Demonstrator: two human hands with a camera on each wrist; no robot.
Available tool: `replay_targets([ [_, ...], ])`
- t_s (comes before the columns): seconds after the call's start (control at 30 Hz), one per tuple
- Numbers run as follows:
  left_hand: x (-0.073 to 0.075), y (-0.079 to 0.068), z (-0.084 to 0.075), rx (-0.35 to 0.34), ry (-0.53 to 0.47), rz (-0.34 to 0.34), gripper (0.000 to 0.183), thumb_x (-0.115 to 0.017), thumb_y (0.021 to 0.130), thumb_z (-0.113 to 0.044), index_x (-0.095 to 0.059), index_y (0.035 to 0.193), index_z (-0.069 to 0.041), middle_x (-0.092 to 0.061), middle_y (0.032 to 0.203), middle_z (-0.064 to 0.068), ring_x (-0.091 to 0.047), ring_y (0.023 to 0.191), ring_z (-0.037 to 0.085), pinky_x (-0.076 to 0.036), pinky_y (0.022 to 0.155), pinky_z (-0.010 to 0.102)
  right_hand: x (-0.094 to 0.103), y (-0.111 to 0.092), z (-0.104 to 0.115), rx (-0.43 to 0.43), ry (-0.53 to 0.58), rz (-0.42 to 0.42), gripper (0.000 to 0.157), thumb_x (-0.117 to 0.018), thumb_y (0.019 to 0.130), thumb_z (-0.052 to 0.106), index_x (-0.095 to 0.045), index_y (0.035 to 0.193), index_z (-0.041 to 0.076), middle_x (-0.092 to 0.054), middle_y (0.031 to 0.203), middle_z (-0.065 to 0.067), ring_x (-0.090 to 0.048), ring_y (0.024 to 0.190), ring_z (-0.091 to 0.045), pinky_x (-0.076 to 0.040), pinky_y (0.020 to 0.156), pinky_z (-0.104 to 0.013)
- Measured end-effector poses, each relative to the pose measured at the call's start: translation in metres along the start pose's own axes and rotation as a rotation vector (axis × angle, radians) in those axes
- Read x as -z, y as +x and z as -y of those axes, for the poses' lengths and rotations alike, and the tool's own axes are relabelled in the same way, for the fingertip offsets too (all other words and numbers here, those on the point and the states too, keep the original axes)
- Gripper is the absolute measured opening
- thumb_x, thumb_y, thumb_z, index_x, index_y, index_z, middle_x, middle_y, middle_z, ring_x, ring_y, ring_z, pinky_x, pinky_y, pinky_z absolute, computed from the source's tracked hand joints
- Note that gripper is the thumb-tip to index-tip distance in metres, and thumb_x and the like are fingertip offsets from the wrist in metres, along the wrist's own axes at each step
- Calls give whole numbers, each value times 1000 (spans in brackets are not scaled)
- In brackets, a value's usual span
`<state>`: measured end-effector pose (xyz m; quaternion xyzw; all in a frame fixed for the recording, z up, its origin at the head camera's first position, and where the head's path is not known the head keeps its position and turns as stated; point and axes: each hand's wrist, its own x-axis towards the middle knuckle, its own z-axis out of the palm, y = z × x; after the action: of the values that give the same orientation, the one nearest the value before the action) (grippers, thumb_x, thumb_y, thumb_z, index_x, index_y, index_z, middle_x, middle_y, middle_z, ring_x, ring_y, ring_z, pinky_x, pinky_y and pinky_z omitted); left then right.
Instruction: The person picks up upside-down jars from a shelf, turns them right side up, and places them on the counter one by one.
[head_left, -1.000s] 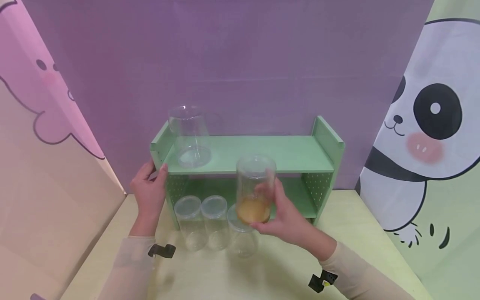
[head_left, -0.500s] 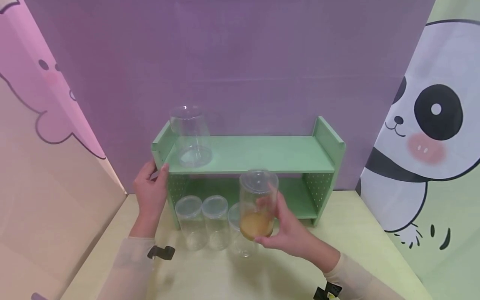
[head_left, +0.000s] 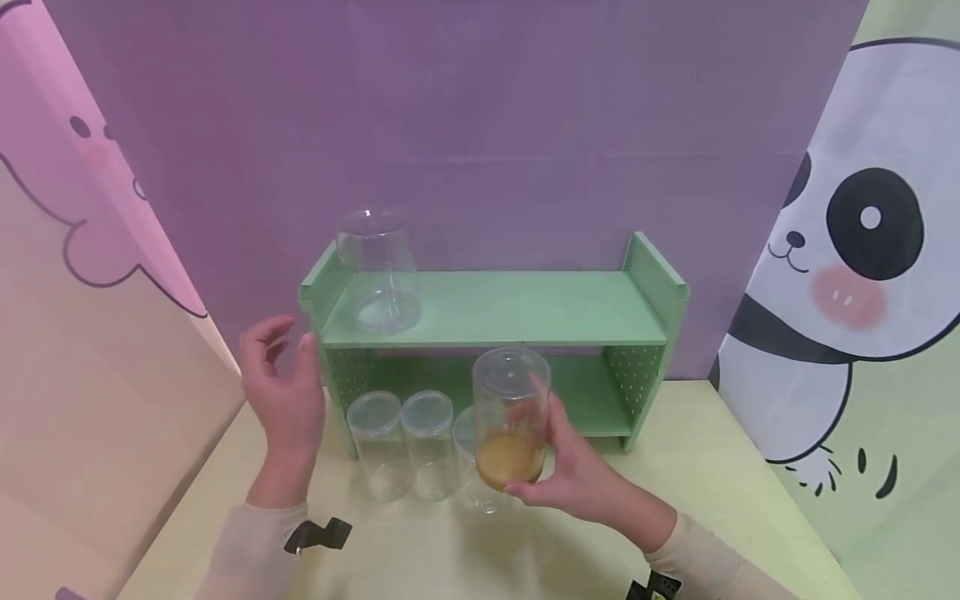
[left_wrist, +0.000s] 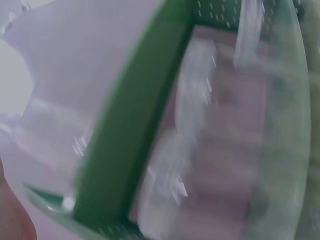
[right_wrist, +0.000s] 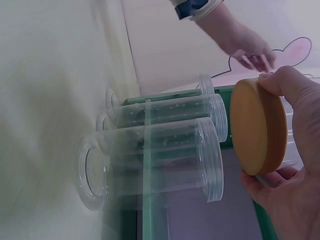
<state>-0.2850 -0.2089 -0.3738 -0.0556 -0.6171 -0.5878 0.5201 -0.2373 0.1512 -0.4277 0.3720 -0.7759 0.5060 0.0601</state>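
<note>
My right hand (head_left: 573, 467) holds a clear jar (head_left: 498, 404) upside down, its yellow-orange lid (right_wrist: 252, 125) facing down. The thumb and fingers curl round the lid's ridged side in the right wrist view. Behind that jar, near the table's middle, stands another clear jar (head_left: 476, 479), partly covered by it. Two more clear jars (head_left: 386, 458) are lined up to its left. My left hand (head_left: 283, 392) is raised beside the shelf's left end, fingers loosely bent and holding nothing. A large clear container (head_left: 382, 275) stands on the top board at the left.
A green two-tier shelf (head_left: 525, 304) stands at the back of the pale table (head_left: 720, 500), close before a purple backdrop (head_left: 525, 125). Its side panels rise above the top board. Printed side walls flank the table, a panda (head_left: 832, 400) on the right.
My right hand has lowered the lidded jar from in front of the top board's edge. My left hand has let go of the shelf's left side panel and moved left.
</note>
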Motion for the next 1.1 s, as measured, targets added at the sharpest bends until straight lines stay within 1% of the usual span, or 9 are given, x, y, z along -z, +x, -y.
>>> replay_targets([
  [0.03,-2,-3,-8,-16,-38,18,30,-66,96,11,-62,125,17,-67,119,0,-62,117,17,-49,104,28,0,0,0,-4,5,1,140,-99,78,5,-4,177,30,-59,149,-7,-60,138,-29,-46,120,-58],
  [0.1,-5,-9,-22,-46,-100,113,26,-68,96,12,-62,120,19,-68,113,0,-64,109,15,-52,99,26,-2,-1,1,-2,11,4,139,-99,78,5,-4,177,30,-59,149,-7,-60,137,-30,-46,120,-57],
  [0.2,-10,-19,-44,-57,-131,353,24,-71,97,10,-65,120,14,-71,111,10,-68,102,16,-56,93,23,-4,-2,2,7,11,13,138,-99,79,5,-5,177,29,-59,148,-7,-61,137,-30,-47,119,-56],
  [0.3,-17,-29,-61,-49,-99,615,34,-78,97,2,-67,129,4,-71,122,16,-69,109,19,-58,97,25,-6,-3,3,20,7,24,137,-98,79,5,-5,177,27,-58,150,-7,-61,137,-30,-48,119,-53],
  [0.37,-23,-35,-70,-23,-84,751,46,-83,97,-6,-64,139,-3,-70,133,14,-69,117,21,-59,102,30,-8,-4,3,28,9,29,137,-98,79,5,-5,177,26,-58,151,-7,-60,138,-30,-48,120,-51],
  [0.53,-37,-49,-83,49,-71,981,73,-92,93,-23,-55,155,-15,-61,151,0,-60,134,21,-55,113,47,-12,-4,3,53,22,46,137,-98,79,3,-5,178,24,-54,160,-6,-58,142,-29,-49,120,-48],
  [0.67,-46,-59,-88,98,-32,1073,83,-96,88,-32,-53,159,-21,-59,152,-6,-60,133,20,-54,111,51,-14,-4,5,67,24,67,135,-98,80,3,-5,177,23,-47,166,-3,-57,143,-27,-49,120,-45],
  [0.83,-52,-67,-92,165,-12,1083,84,-98,85,-37,-55,157,-29,-60,150,-11,-61,130,20,-56,105,51,-15,-4,6,98,16,82,131,-97,81,2,-8,176,21,-47,166,-3,-57,144,-27,-49,121,-44],
  [1.1,-53,-67,-92,94,-67,1036,76,-96,87,-29,-61,154,-22,-64,143,-6,-61,134,18,-57,110,46,-11,-5,5,76,41,87,119,-96,83,8,-21,175,23,-49,164,-2,-56,144,-26,-49,121,-44],
])
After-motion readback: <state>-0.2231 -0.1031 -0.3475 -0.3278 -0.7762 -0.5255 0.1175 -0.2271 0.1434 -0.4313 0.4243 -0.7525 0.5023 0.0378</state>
